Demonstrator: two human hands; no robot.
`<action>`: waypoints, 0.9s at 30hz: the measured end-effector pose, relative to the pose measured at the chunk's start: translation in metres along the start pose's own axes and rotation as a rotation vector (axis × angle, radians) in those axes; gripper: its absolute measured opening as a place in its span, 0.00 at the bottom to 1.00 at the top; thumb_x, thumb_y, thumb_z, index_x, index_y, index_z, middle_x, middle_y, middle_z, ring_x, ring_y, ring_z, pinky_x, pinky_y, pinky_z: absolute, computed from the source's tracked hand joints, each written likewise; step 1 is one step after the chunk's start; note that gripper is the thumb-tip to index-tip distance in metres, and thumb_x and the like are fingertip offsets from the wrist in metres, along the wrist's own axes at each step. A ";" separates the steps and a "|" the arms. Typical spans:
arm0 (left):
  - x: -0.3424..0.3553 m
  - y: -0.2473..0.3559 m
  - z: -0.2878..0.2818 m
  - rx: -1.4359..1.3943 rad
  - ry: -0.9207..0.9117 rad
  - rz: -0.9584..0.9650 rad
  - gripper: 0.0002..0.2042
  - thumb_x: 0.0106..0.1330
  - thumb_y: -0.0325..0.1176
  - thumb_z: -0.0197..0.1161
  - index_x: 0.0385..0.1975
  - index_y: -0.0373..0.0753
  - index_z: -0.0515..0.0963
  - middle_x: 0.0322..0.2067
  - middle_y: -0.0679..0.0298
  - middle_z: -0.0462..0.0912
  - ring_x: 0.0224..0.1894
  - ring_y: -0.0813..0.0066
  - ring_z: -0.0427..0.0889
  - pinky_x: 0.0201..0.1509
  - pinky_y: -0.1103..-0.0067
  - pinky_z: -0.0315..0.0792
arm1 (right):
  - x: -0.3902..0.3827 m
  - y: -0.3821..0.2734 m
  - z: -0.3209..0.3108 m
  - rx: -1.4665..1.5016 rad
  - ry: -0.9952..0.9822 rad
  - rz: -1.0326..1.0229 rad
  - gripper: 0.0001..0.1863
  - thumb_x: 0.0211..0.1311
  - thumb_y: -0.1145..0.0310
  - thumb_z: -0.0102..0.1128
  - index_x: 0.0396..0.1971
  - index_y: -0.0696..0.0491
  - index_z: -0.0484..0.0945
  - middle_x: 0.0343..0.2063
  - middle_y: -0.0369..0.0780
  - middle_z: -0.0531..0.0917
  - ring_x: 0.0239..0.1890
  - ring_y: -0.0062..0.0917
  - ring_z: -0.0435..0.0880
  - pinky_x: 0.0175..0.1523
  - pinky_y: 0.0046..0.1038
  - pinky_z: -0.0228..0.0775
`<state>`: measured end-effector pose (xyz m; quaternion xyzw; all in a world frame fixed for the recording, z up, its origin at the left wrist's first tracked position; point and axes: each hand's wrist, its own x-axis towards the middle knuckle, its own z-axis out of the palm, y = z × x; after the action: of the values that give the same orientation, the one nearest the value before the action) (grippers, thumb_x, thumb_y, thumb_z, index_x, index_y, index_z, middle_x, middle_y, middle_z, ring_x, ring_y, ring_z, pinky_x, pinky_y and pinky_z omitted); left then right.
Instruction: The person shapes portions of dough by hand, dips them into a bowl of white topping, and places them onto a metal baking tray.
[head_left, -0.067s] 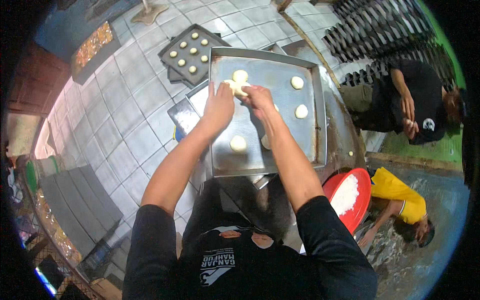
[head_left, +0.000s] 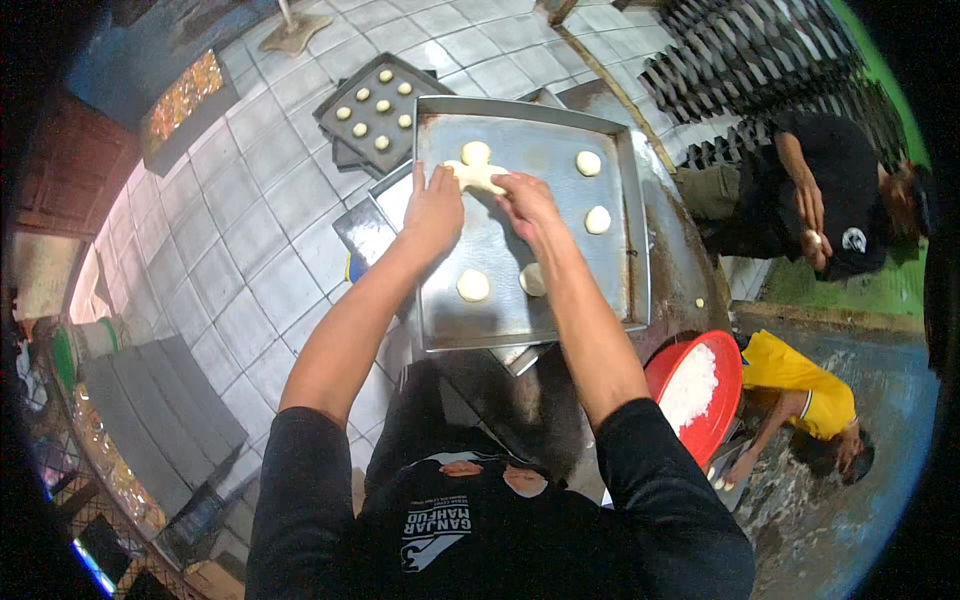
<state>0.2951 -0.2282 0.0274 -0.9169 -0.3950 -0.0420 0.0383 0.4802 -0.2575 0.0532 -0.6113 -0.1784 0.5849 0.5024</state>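
A piece of pale dough (head_left: 477,177) stretches between my two hands over the large metal tray (head_left: 640,270). My left hand (head_left: 436,208) pinches its left end near the tray's left wall. The other end is held by my right hand (head_left: 528,200), thumb and fingers closed on it. Just beyond the stretched piece, touching or nearly touching it, sits a round dough ball (head_left: 476,152). More balls rest on the tray: an upper right one (head_left: 588,163), one below it (head_left: 597,219), and a near left one (head_left: 473,285). Partly behind my right forearm is another dough ball (head_left: 532,280).
Beyond the tray, a smaller dark tray (head_left: 345,92) with several dough balls lies on the tiled floor (head_left: 265,215). At right are a red basin (head_left: 733,385) of white flour, a person in yellow (head_left: 800,385) and a person in black (head_left: 840,200). Dark racks (head_left: 750,60) stand behind.
The dough between my hands is drawn out longer as my right hand shifts slightly right. The person in yellow has moved an arm a little, and small dough pieces show near that hand.
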 end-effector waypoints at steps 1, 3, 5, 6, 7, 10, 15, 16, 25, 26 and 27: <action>0.002 -0.003 0.004 0.006 -0.051 0.000 0.21 0.69 0.32 0.50 0.59 0.28 0.75 0.67 0.50 0.71 0.74 0.53 0.61 0.76 0.44 0.44 | -0.025 -0.014 -0.017 0.068 0.032 0.006 0.09 0.62 0.76 0.67 0.40 0.58 0.79 0.31 0.38 0.81 0.31 0.18 0.79 0.27 0.18 0.66; 0.001 -0.005 0.003 -0.042 -0.128 0.012 0.22 0.69 0.34 0.51 0.58 0.28 0.77 0.67 0.48 0.71 0.73 0.53 0.62 0.76 0.40 0.39 | -0.090 -0.029 -0.053 0.098 -0.030 -0.010 0.08 0.63 0.75 0.66 0.40 0.57 0.78 0.34 0.38 0.82 0.31 0.17 0.80 0.27 0.16 0.68; -0.007 0.009 -0.011 -0.005 -0.130 -0.030 0.23 0.68 0.33 0.52 0.60 0.26 0.75 0.65 0.47 0.73 0.72 0.51 0.64 0.75 0.39 0.39 | -0.163 -0.032 -0.089 0.088 -0.047 -0.036 0.11 0.64 0.75 0.66 0.44 0.57 0.76 0.36 0.37 0.83 0.31 0.15 0.80 0.28 0.15 0.71; -0.005 0.020 -0.023 0.024 -0.135 -0.058 0.24 0.70 0.35 0.52 0.61 0.26 0.73 0.64 0.45 0.74 0.71 0.50 0.67 0.76 0.46 0.47 | -0.190 -0.028 -0.099 0.037 0.048 -0.101 0.13 0.64 0.76 0.66 0.46 0.57 0.75 0.36 0.37 0.84 0.31 0.15 0.81 0.29 0.14 0.72; -0.017 0.045 -0.036 0.024 -0.134 -0.029 0.24 0.70 0.35 0.52 0.61 0.26 0.73 0.64 0.45 0.74 0.71 0.50 0.67 0.76 0.46 0.47 | -0.221 -0.019 -0.109 0.007 0.095 -0.190 0.14 0.64 0.76 0.66 0.47 0.56 0.74 0.36 0.37 0.85 0.31 0.14 0.81 0.29 0.14 0.72; -0.076 0.147 -0.086 -1.195 -0.089 -0.080 0.25 0.76 0.44 0.52 0.62 0.28 0.73 0.61 0.45 0.76 0.65 0.53 0.73 0.71 0.64 0.62 | -0.309 0.024 -0.125 -0.115 0.197 -0.336 0.17 0.60 0.73 0.72 0.47 0.55 0.75 0.39 0.37 0.85 0.37 0.17 0.82 0.37 0.18 0.73; -0.193 0.321 -0.145 -2.146 -0.452 -0.261 0.18 0.82 0.43 0.48 0.49 0.34 0.79 0.41 0.64 0.81 0.43 0.79 0.79 0.48 0.78 0.73 | -0.428 0.100 -0.160 -0.722 0.621 -0.887 0.14 0.57 0.72 0.73 0.43 0.59 0.83 0.41 0.42 0.81 0.40 0.30 0.84 0.44 0.30 0.75; -0.207 0.347 -0.150 -2.121 -0.424 -0.366 0.17 0.82 0.44 0.49 0.45 0.35 0.78 0.38 0.66 0.80 0.40 0.80 0.77 0.45 0.78 0.73 | -0.445 0.116 -0.167 -0.801 0.749 -0.955 0.15 0.58 0.72 0.71 0.45 0.59 0.83 0.39 0.43 0.82 0.39 0.36 0.85 0.43 0.33 0.76; -0.298 0.458 -0.158 -1.743 -0.321 0.096 0.17 0.80 0.45 0.51 0.33 0.38 0.73 0.26 0.71 0.72 0.29 0.82 0.70 0.30 0.77 0.65 | -0.564 0.205 -0.213 0.237 0.683 -0.517 0.18 0.70 0.72 0.64 0.55 0.63 0.78 0.46 0.37 0.86 0.46 0.17 0.83 0.52 0.22 0.75; -0.298 0.458 -0.154 -1.549 -0.292 0.110 0.19 0.79 0.48 0.53 0.44 0.35 0.76 0.33 0.67 0.78 0.36 0.78 0.75 0.36 0.76 0.71 | -0.569 0.207 -0.220 0.259 0.570 -0.520 0.20 0.69 0.72 0.65 0.58 0.63 0.76 0.46 0.38 0.86 0.46 0.17 0.83 0.52 0.22 0.75; -0.300 0.456 -0.149 -1.536 -0.305 0.105 0.19 0.79 0.48 0.53 0.44 0.35 0.76 0.33 0.67 0.78 0.36 0.78 0.75 0.36 0.76 0.71 | -0.573 0.207 -0.228 0.271 0.437 -0.480 0.22 0.69 0.73 0.65 0.60 0.63 0.74 0.46 0.38 0.86 0.45 0.17 0.83 0.52 0.22 0.74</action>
<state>0.4143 -0.7722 0.1261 -0.6995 -0.2125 -0.1752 -0.6594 0.4630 -0.9012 0.1471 -0.5903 -0.1259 0.3239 0.7285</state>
